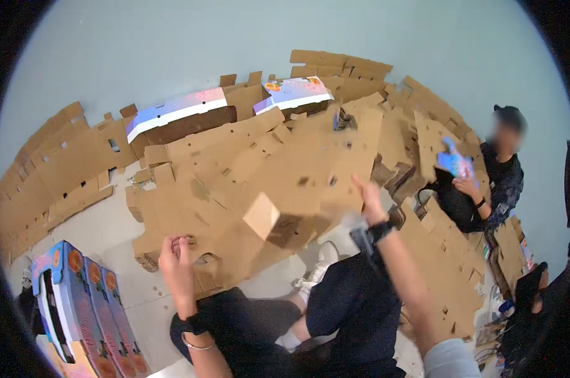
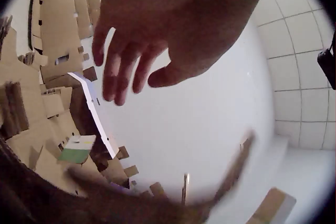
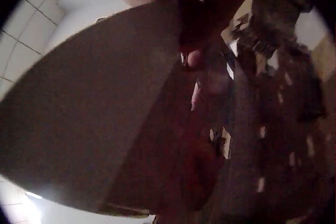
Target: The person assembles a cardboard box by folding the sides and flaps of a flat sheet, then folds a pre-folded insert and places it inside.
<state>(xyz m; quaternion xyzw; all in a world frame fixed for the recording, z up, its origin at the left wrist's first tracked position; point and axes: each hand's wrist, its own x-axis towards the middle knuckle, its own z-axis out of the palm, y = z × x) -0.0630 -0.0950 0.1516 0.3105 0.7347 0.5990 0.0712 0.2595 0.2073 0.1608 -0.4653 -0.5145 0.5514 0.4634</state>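
My right hand (image 1: pixel 372 203) grips the near right edge of a large brown cardboard sheet (image 1: pixel 247 170), thumb on top. In the right wrist view a dark cardboard face (image 3: pixel 100 103) fills much of the picture and partly hides the fingers. The sheet has small holes and slots, and a pale diamond-shaped patch (image 1: pixel 262 217) shows on it. My left hand (image 1: pixel 176 264) is at the near left, beside the cardboard's front edge. In the left wrist view its fingers (image 2: pixel 126 71) hang loosely bent with nothing between them.
Blue and pink printed boxes (image 1: pixel 90 309) stand at the lower left. Two printed cartons (image 1: pixel 178 110) lie at the back among flattened cardboard (image 1: pixel 52 164). At the right, a person (image 1: pixel 502 170) holds a printed piece (image 1: pixel 455 165). More cardboard (image 1: pixel 433 271) covers the floor there.
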